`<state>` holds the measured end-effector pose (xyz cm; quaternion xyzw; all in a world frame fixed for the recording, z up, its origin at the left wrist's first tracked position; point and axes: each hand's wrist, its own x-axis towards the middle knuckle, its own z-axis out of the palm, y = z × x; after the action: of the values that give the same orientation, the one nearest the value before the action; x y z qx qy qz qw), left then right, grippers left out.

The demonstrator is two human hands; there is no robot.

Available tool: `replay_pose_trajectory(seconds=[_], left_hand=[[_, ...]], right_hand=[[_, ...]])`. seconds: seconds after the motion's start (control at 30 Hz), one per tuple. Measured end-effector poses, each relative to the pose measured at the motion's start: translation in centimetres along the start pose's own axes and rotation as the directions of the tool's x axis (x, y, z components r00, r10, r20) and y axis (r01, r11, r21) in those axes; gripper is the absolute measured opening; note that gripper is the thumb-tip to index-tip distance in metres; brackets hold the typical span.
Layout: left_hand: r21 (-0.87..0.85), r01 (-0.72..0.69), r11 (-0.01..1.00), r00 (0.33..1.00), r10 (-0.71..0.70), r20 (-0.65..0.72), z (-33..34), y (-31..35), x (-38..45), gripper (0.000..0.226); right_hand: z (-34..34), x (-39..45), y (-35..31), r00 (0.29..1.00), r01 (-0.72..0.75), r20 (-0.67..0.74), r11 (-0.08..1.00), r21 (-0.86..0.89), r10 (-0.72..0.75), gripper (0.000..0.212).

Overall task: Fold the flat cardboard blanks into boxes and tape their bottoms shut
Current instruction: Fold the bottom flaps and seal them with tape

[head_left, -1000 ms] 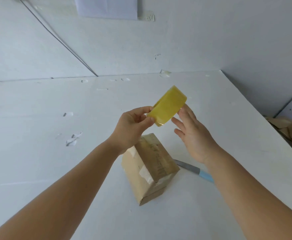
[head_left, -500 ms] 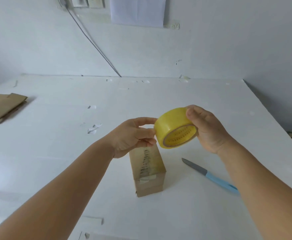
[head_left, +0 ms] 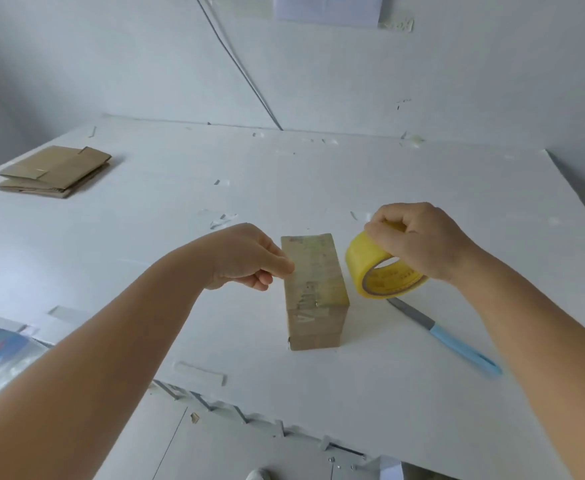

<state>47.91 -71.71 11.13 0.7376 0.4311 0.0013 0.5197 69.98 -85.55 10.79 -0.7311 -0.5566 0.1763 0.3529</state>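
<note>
Half a second ago both hands met at the tape roll above the box; now they have drawn apart and dropped to the box's level. The folded cardboard box [head_left: 313, 292] stands on the white table [head_left: 422, 393], closed, with clear tape across its top face, so nothing inside it shows. Nearer than the box and to its right lies a knife [head_left: 447, 337] with a blue handle, its blade tip passing under the roll. Just right of the box, the right hand [head_left: 422, 240] curls its fingers over the rim of the yellow tape roll [head_left: 381, 268] and grips it. At the box's left edge the left hand [head_left: 249, 258] pinches thumb to forefinger, apparently on the tape's free end, though the clear strip is hard to make out. Far beyond the box to the left, flat cardboard blanks [head_left: 55, 171] lie stacked on the table.
</note>
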Motion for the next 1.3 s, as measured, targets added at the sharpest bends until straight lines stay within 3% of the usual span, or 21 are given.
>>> replay_pose_trajectory(seconds=[0.2,0.4,0.63,1.0,1.23,1.3], left_hand=[[0.049,0.006,0.999,1.000,-0.005,-0.015,0.0,-1.5,0.1,0.009],[0.076,0.037,0.996,0.999,-0.035,-0.032,0.0,-3.2,1.0,0.017],[0.050,0.045,0.998,0.999,-0.044,-0.018,0.2,-4.2,1.8,0.023],[0.000,0.037,0.999,0.999,-0.037,0.005,0.7,-6.0,3.0,0.028],[-0.156,0.038,0.987,0.994,-0.020,0.112,2.0,-7.5,3.9,0.021],[-0.160,0.058,0.985,0.990,-0.036,0.138,1.9,-7.6,4.0,0.033]], right_hand=[[1.2,-0.5,0.6,0.995,-0.034,0.062,0.876,-0.481,0.073,0.022],[2.8,-0.8,1.4,0.991,0.052,0.132,0.856,-0.514,0.019,0.042],[3.8,-1.2,2.2,0.990,0.104,0.141,0.843,-0.528,-0.034,0.035],[4.6,-1.2,3.0,0.990,0.074,0.141,0.855,-0.513,-0.001,0.036],[6.2,-1.1,4.8,0.986,0.013,0.158,0.913,-0.407,0.056,0.035],[6.4,-0.9,4.9,0.986,0.035,0.162,0.905,-0.424,0.038,0.036]])
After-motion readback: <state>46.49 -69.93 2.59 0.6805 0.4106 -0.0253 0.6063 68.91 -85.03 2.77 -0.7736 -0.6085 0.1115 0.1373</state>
